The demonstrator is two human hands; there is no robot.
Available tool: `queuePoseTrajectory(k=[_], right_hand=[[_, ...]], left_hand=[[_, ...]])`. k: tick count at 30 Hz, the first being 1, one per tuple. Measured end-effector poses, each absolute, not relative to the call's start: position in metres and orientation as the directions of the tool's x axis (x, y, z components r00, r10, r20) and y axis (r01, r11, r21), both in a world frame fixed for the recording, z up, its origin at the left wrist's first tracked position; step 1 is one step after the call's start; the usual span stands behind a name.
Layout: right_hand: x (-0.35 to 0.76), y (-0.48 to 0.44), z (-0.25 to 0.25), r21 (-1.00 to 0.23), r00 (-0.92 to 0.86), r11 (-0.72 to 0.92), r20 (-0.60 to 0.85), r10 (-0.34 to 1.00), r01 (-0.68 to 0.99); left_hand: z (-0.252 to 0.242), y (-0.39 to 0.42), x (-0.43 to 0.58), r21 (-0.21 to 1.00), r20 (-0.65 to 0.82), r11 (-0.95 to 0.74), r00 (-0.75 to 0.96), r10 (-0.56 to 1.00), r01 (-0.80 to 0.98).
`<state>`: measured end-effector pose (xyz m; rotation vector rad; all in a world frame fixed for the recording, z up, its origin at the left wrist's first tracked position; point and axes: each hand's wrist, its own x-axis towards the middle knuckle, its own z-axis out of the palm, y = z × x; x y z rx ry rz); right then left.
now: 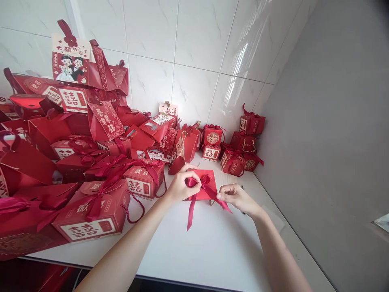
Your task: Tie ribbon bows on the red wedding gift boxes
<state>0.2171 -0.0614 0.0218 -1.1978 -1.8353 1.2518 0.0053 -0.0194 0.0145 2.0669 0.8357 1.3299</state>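
A red gift box (209,175) sits on the white table in front of me, with a dark red ribbon (192,211) tied in a bow on its top. My left hand (185,182) pinches the bow's left loop between thumb and fingers. At the box's right side, my right hand (235,197) grips a ribbon tail near its end, which points down to the right. The other tail hangs loose over the front edge. A bit of gold cord (212,202) shows beneath the box's front.
Red gift boxes (106,211) with ribbons and rope handles are piled on the left. More stacked boxes (212,142) stand along the tiled wall (152,36). A grey panel (319,142) borders the white table (182,251) on the right. A dark pen-like object (243,188) lies behind my right hand.
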Motion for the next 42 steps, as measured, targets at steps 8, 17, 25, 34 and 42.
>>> queuePoseTrajectory(k=[8,17,25,34,42], right_hand=[[0.218,-0.063,0.023,-0.947,-0.460,0.067,-0.090,0.883,0.315],[0.218,-0.064,0.021,-0.938,-0.496,0.065,-0.119,0.860,0.339],[0.220,-0.064,0.021,-0.921,-0.505,0.072,-0.143,0.851,0.382],[0.199,-0.068,0.023,-0.701,0.023,0.315,0.427,0.904,0.640],[0.181,-0.072,0.014,-0.516,-0.006,0.382,0.589,0.808,0.767]], left_hand=[[0.014,-0.018,0.007,0.730,0.582,-0.658,0.333,0.741,0.188],[0.012,-0.019,0.009,0.733,0.567,-0.649,0.344,0.748,0.202],[0.013,-0.018,0.008,0.756,0.547,-0.624,0.335,0.767,0.196],[0.008,-0.030,0.015,0.640,0.649,-0.740,0.371,0.664,0.207],[-0.002,-0.027,0.019,0.535,0.762,-0.828,0.326,0.559,0.168]])
